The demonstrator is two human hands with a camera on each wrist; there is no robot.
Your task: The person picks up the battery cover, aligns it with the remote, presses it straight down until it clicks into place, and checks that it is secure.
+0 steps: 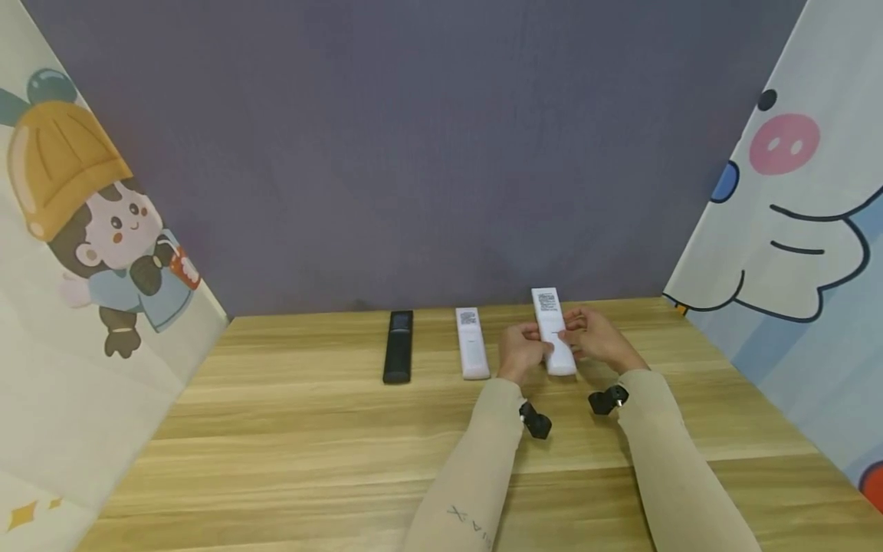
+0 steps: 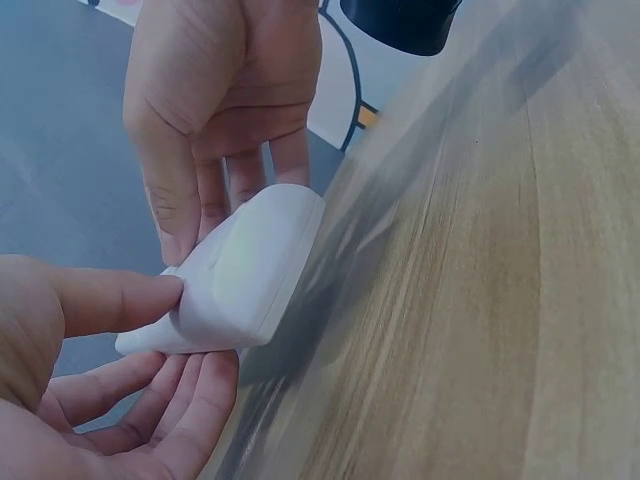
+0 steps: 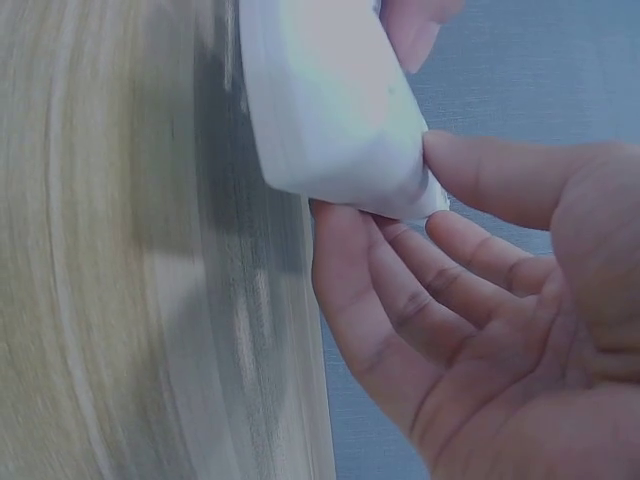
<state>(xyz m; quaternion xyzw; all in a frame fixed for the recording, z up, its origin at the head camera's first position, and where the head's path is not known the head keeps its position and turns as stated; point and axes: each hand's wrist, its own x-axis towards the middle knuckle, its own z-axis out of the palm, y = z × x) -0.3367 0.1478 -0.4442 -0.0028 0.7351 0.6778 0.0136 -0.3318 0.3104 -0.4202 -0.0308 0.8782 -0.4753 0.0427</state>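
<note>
Both hands hold a white remote control (image 1: 550, 322) at the right part of the table, raised slightly off the wood, with a printed code on its upper end. My left hand (image 1: 522, 349) pinches its left edge, thumb on top and fingers beneath. On the other edge, my right hand (image 1: 599, 337) grips it the same way. The left wrist view shows the remote's white end (image 2: 250, 265) tilted above the table. A second white remote control (image 1: 472, 345) with a similar code lies to the left. Farther left rests a black remote control (image 1: 398, 347).
The wooden table (image 1: 310, 460) meets a dark grey wall panel (image 1: 379, 153) just behind the remotes. Cartoon-printed curtains (image 1: 41, 322) stand on the left and right sides. Small black devices (image 1: 535, 422) are strapped at both wrists.
</note>
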